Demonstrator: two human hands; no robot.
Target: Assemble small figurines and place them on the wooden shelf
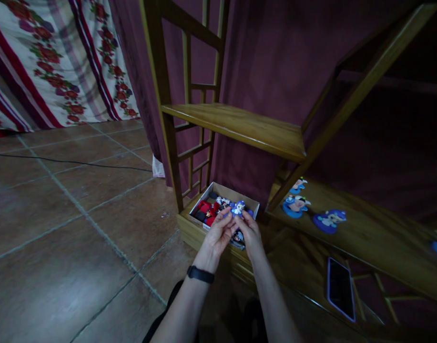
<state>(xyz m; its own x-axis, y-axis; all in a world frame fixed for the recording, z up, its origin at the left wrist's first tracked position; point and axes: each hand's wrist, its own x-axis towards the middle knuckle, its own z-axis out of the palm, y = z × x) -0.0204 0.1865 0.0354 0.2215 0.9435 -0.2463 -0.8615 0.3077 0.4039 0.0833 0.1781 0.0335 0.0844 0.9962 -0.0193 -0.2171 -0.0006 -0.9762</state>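
Above a white cardboard box (252, 202), a small blue-and-white figurine (238, 207) is held between the fingertips of both hands. My left hand (220, 232), with a black band on its wrist, grips it from the left. From the right, my right hand (249, 232) has its fingers closed on the same figurine. Inside the box lie several more figurines, among them a red and black one (207, 209) and some white and dark ones. My hands cover part of the box and its contents.
The box stands on the low wooden ledge of a shelf unit (236, 124). On the board to the right stand several figurines on blue bases, including one in purple-blue (329, 220). A phone (340, 289) lies nearer. A black cable (71, 162) crosses the tiled floor.
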